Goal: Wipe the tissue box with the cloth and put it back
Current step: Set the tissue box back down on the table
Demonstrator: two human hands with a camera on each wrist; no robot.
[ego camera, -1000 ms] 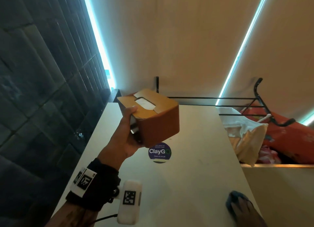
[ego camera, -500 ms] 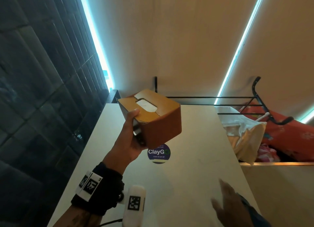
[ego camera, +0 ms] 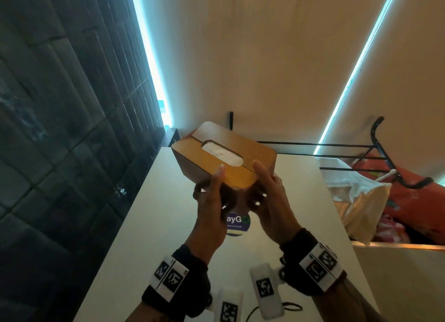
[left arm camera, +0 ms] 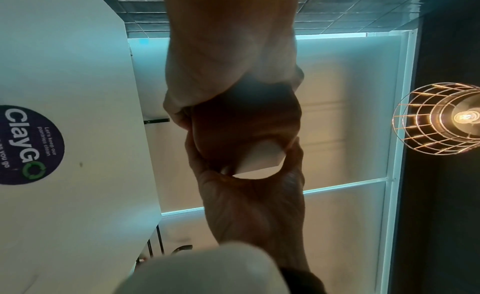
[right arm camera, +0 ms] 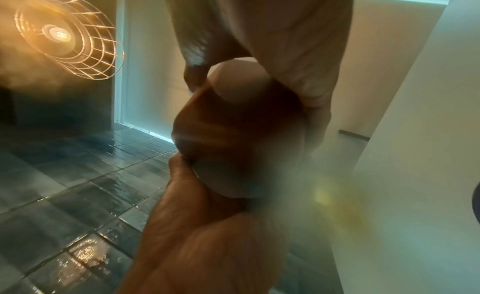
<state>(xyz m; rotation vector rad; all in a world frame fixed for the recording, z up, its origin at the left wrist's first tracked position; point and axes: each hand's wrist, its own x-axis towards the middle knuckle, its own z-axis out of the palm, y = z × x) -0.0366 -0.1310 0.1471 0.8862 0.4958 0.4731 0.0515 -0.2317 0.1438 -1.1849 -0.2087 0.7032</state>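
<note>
The brown tissue box is held tilted in the air above the white table, its slot with white tissue facing up. My left hand grips its near left corner, thumb on top and fingers curled under. At the near right corner my right hand grips it the same way. In the left wrist view the box shows as a blurred brown mass beyond the left hand; the right wrist view shows the box just as blurred. No cloth shows in the head view.
A round purple sticker lies on the table under the hands. A beige bag and red fabric sit to the right, under a black wire rack. A dark tiled wall borders the left. A caged lamp hangs overhead.
My right hand left the blue cloth at the table's near right edge and rose to take the box. The box has turned in my hands, and the cloth is out of view.
</note>
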